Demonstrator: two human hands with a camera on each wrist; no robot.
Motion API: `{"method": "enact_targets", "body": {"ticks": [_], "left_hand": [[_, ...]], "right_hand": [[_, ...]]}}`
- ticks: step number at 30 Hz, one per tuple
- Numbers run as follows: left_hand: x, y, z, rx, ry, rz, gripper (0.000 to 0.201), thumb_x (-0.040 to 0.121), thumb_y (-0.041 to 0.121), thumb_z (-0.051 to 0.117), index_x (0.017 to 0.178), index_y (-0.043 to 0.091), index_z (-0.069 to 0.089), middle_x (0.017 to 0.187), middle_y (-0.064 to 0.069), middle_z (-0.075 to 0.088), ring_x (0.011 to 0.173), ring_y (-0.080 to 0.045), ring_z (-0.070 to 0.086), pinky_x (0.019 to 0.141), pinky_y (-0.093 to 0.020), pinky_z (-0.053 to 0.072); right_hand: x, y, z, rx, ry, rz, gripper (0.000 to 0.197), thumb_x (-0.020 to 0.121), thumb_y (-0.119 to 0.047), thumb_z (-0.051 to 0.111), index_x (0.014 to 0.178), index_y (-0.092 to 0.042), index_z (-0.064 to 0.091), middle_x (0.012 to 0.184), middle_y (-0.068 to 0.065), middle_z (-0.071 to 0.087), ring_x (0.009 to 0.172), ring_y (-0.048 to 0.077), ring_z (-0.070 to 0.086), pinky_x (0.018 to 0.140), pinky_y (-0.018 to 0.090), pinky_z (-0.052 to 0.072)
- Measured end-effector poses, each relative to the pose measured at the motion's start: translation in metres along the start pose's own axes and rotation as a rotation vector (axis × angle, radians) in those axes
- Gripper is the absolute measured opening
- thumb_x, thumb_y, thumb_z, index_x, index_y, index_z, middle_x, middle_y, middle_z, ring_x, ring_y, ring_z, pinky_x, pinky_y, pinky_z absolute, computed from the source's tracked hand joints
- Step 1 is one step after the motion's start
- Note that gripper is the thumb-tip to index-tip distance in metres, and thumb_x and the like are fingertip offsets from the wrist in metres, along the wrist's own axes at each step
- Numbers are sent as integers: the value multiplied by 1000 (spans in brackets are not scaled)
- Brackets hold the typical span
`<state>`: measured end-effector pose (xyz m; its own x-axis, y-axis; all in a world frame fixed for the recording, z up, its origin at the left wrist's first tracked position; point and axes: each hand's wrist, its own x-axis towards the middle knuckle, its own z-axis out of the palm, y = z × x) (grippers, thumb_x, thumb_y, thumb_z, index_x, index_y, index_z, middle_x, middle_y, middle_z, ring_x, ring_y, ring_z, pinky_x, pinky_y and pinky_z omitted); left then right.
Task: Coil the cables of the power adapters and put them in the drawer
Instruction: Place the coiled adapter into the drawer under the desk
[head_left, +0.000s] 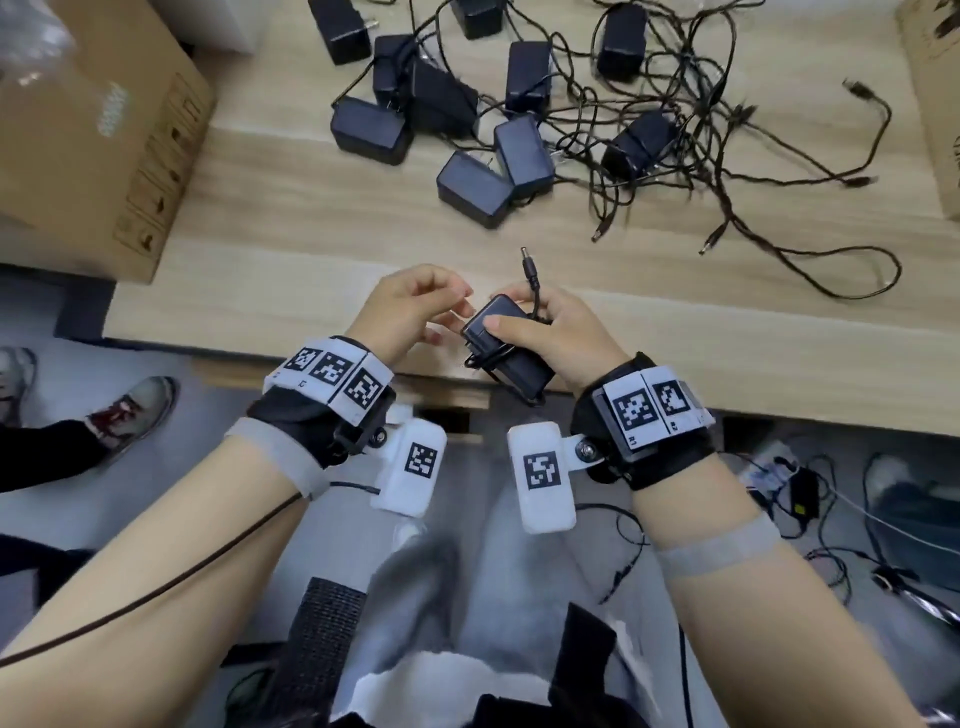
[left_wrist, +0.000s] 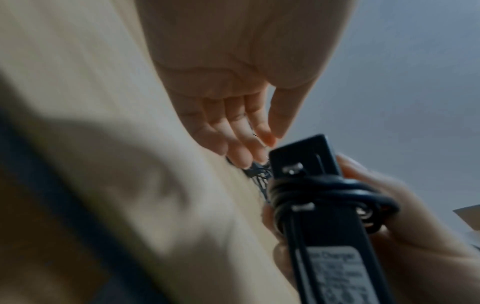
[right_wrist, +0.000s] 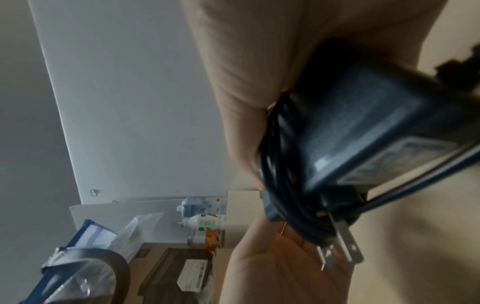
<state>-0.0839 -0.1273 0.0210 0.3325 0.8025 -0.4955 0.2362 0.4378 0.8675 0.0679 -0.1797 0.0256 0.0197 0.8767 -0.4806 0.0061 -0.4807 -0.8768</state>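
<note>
Black adapters (head_left: 470, 187) (tangled cables (head_left: 675, 130)), cardboard box (head_left: 98, 130)

table (head_left: 291, 270) lay ahead of person | loose power adapters (head_left: 470, 132) clustered on its far middle | tangled cables (head_left: 727, 130) spread to their right | cardboard box (head_left: 88, 130) sat at left | held adapter (head_left: 506, 345) was above near edge, between left hand (head_left: 402, 309) and right hand (head_left: 558, 338)

Left of the hands, 1 cardboard box (head_left: 93, 130) on the table (head_left: 291, 249); below, possibly 2 shoes (head_left: 130, 410).
</note>
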Motion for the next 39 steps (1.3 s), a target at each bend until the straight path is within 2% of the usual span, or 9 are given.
{"method": "enact_targets", "body": {"ticks": [5, 7, 11, 14, 16, 23, 31, 35, 39], "left_hand": [[-44, -69, -48, 67, -124, -142, 23, 91, 6, 49, 76, 14, 65, 61, 4, 69, 60, -5, 63, 66, -23, 46], [-49, -98, -57, 118, -164, -230, 23, 90, 7, 51, 75, 16, 65, 63, 8, 70, 63, 0, 63, 70, -22, 45], [-30, -154, -61, 212, -87, -283, 18, 89, -2, 51, 87, 12, 61, 85, 6, 67, 83, -4, 60, 67, -6, 44], [-9, -186, -62, 421, 19, -216, 31, 85, 1, 58, 115, 11, 59, 123, -10, 54, 117, -22, 49, 98, -25, 44], [1, -194, -62, 636, 26, -187, 38, 84, 7, 61, 121, 15, 59, 130, -12, 49, 126, -25, 41, 108, -34, 33], [15, -194, -67, 817, 91, -168, 29, 89, 12, 49, 111, 22, 66, 126, -1, 54, 114, -22, 50, 84, -21, 33], [21, -190, -76, 1050, 6, -364, 33, 93, 22, 44, 121, 25, 60, 126, -13, 59, 113, -33, 53, 84, -32, 42], [25, -189, -74, 1101, 7, -406, 26, 93, 23, 43, 105, 16, 66, 112, -17, 62, 91, -32, 54, 78, -31, 39], [14, -189, -75, 1088, -18, -460, 30, 92, 18, 42, 110, 11, 65, 113, -16, 62, 83, -27, 47, 76, -29, 36]], "right_hand": [[-14, 44, 50, 48, 50, 54, 23, 78, -7, 70, 84, -25, 56, 84, 4, 60, 77, 18, 57, 79, 32, 49], [-16, 62, 65, 30, 13, 71, 21, 81, -5, 67, 90, -20, 55, 83, 3, 59, 74, 13, 56, 73, 22, 48], [-11, 106, 85, -51, -24, 109, 26, 82, -4, 65, 101, -14, 51, 88, 5, 57, 71, 4, 55, 69, 12, 44], [-6, 133, 92, -31, 34, 120, 24, 81, -4, 66, 96, -16, 52, 80, 0, 57, 61, -7, 55, 65, 8, 44], [-1, 143, 95, -9, 47, 119, 24, 81, -4, 66, 90, -21, 52, 78, -2, 57, 61, -6, 56, 64, 8, 43], [14, 150, 105, 49, 36, 101, 25, 80, -1, 65, 88, -20, 52, 73, -2, 58, 57, -4, 57, 61, 11, 46], [21, 151, 112, 39, 30, 142, 23, 81, -4, 65, 86, -22, 53, 73, -2, 60, 56, -3, 59, 57, 12, 49], [24, 152, 116, 22, 55, 185, 22, 84, -6, 64, 102, -16, 57, 80, -3, 60, 70, 6, 59, 65, 12, 50], [23, 147, 123, 46, 53, 208, 29, 86, -5, 59, 115, -6, 59, 82, -6, 60, 72, 3, 57, 64, 9, 49]]}}
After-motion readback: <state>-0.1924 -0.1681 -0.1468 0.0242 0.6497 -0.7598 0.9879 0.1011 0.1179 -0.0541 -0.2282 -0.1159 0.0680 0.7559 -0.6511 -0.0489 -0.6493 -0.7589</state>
